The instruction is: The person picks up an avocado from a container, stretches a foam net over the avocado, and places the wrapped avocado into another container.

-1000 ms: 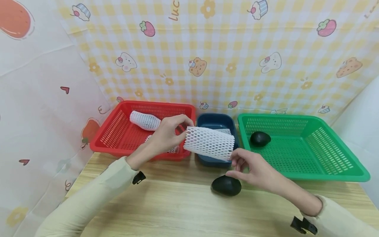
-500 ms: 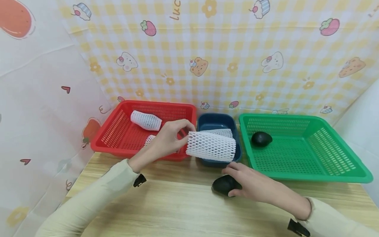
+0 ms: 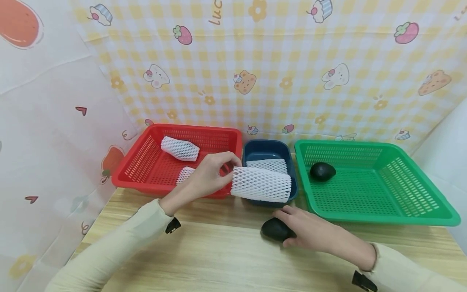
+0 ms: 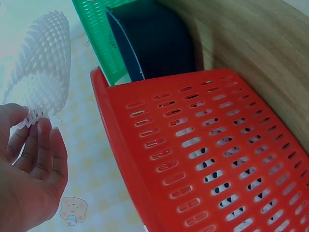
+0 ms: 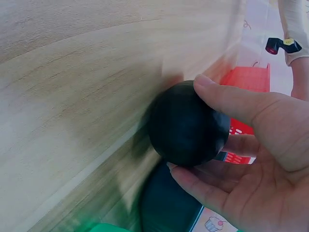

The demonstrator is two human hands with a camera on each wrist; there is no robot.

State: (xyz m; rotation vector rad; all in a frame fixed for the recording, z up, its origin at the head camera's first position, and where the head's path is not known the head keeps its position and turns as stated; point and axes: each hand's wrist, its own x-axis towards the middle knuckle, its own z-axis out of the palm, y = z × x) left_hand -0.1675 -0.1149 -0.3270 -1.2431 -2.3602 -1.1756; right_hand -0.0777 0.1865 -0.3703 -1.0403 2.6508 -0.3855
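A white foam net sleeve hangs in the air in front of the dark blue bin; my left hand pinches its left end between thumb and fingers. The left wrist view shows the same mesh sleeve spread above the fingertips. On the wooden table, a dark avocado lies with my right hand gripping its right end. Seen from the right wrist, thumb and fingers curl round the avocado from opposite sides.
A red basket at left holds net-wrapped pieces. The blue bin in the middle contains another foam net. In the green basket at right lies a second avocado. A patterned cloth hangs behind.
My right hand has left the sleeve's right end, moved down and taken hold of the avocado on the table. My left hand has lowered slightly with the net sleeve.
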